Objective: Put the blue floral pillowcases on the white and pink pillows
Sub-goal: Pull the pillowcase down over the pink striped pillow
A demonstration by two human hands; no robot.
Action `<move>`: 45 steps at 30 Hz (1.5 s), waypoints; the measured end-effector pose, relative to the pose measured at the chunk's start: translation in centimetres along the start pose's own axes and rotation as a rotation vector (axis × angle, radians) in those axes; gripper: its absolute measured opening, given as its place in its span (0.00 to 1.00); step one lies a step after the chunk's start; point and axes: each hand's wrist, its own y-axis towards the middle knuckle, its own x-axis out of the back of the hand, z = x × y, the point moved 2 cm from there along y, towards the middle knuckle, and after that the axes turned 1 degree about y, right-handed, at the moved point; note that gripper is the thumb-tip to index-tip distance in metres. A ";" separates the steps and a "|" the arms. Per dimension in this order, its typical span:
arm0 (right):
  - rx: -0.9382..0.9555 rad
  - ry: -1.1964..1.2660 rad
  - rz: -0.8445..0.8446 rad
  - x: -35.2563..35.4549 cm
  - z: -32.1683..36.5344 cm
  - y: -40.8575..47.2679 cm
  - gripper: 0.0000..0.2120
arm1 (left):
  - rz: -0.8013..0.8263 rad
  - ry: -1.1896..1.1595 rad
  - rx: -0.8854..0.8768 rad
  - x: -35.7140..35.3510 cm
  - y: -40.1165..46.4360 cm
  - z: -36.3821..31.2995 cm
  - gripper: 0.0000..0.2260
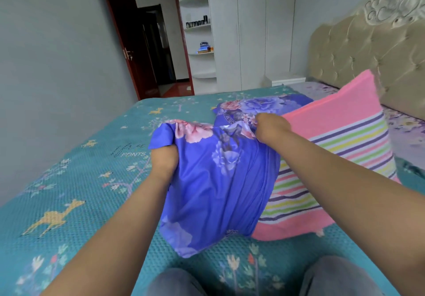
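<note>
A blue floral pillowcase [207, 192] hangs bunched between my two hands above the bed. My left hand [164, 157] grips its upper left edge, and my right hand [269, 128] grips its upper right edge. A pink pillow with coloured stripes [340, 148] lies tilted just behind and right of the pillowcase, partly hidden by my right forearm. A second blue floral pillowcase or covered pillow [264, 105] lies on the bed behind my right hand; I cannot tell which.
The bed has a teal cover [80, 192] with deer and plant patterns. A padded beige headboard [368, 49] stands at the right. My knees [179, 282] rest at the near edge. A wardrobe, shelves and an open door are beyond the bed.
</note>
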 end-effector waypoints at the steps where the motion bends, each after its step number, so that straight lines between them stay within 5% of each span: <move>1: -0.020 0.107 -0.038 0.0 0.6 0.3 0.13 | -0.028 0.019 -0.050 0.1 -0.2 -1.4 0.10; 4: -0.032 0.232 -0.126 0.0 2.5 0.8 0.13 | 0.021 -0.122 -0.070 -0.1 -1.2 -6.2 0.09; 11: 0.071 -0.032 -0.090 0.6 -0.1 0.8 0.12 | 0.417 -0.330 0.092 1.8 -4.3 -11.1 0.08; 18: -0.045 0.098 -0.279 2.0 -6.0 1.1 0.20 | 0.425 -0.462 0.056 5.8 -8.8 -10.8 0.25; 22: -0.014 0.036 -0.330 1.8 -6.4 1.1 0.21 | 0.449 -0.606 0.128 6.7 -10.7 -10.8 0.07; 26: 0.019 0.020 -0.287 1.0 -4.5 2.2 0.23 | 0.296 -0.500 0.158 8.1 -4.8 -7.6 0.04; 31: -0.005 0.140 -0.111 -1.3 -1.4 3.3 0.29 | 0.046 -0.068 0.235 5.3 6.0 0.5 0.22; 33: 0.033 0.176 0.032 -3.0 -0.5 3.0 0.34 | 0.155 0.021 0.370 2.1 5.7 4.2 0.41; 35: 0.125 0.186 0.237 -6.5 -0.2 2.4 0.36 | 0.372 0.118 0.453 -1.9 1.5 7.8 0.47; 37: 0.209 0.045 0.419 -10.2 -0.6 0.7 0.37 | 0.497 0.226 0.436 -4.9 -3.9 10.1 0.45; 39: 0.208 -0.089 0.482 -13.2 -1.5 -1.2 0.37 | 0.372 0.377 0.307 -5.6 -7.3 11.4 0.37; 45: 0.322 -0.011 0.009 -16.1 -0.1 -6.5 0.26 | -0.080 0.348 0.218 -3.3 -9.6 12.9 0.10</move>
